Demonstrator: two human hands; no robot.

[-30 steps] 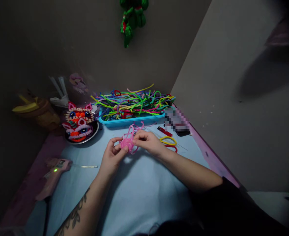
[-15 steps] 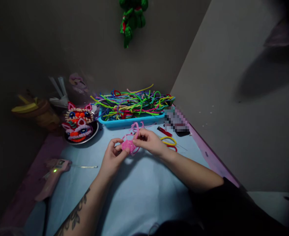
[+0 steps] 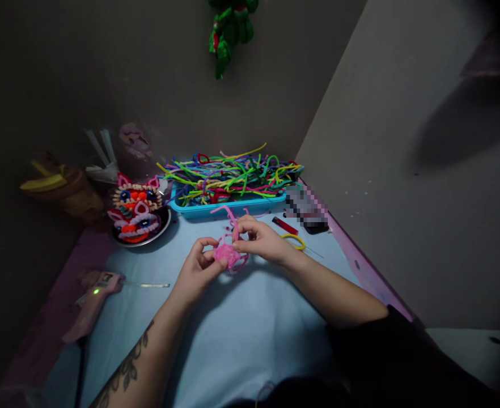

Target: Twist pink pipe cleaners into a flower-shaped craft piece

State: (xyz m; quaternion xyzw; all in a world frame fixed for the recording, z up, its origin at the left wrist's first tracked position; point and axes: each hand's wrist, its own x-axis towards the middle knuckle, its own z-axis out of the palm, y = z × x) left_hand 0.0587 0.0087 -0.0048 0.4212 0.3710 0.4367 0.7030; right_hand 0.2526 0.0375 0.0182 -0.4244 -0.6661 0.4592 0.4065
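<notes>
Both hands meet over the light blue table (image 3: 241,328), pinching a small pink pipe-cleaner bundle (image 3: 227,255) between them. My left hand (image 3: 196,269) grips its left side with thumb and fingers closed. From the right, my right hand (image 3: 261,238) pinches the top of the bundle, where loose pink ends stick up toward the tray. A blue tray (image 3: 228,208) heaped with pipe cleaners of many colours (image 3: 231,173) lies just beyond the hands.
A colourful pipe-cleaner mask on a metal plate (image 3: 137,212) stands at the left. A pink glue gun (image 3: 90,297) with a green light lies near the left edge. A red lighter (image 3: 284,225), a yellow loop (image 3: 295,241) and a dark phone (image 3: 313,226) lie right of the hands. Walls close in behind and right.
The hands have turned and worked the pink bundle slightly. My right hand shifted a little toward the tray, and the pink ends now stick up higher.
</notes>
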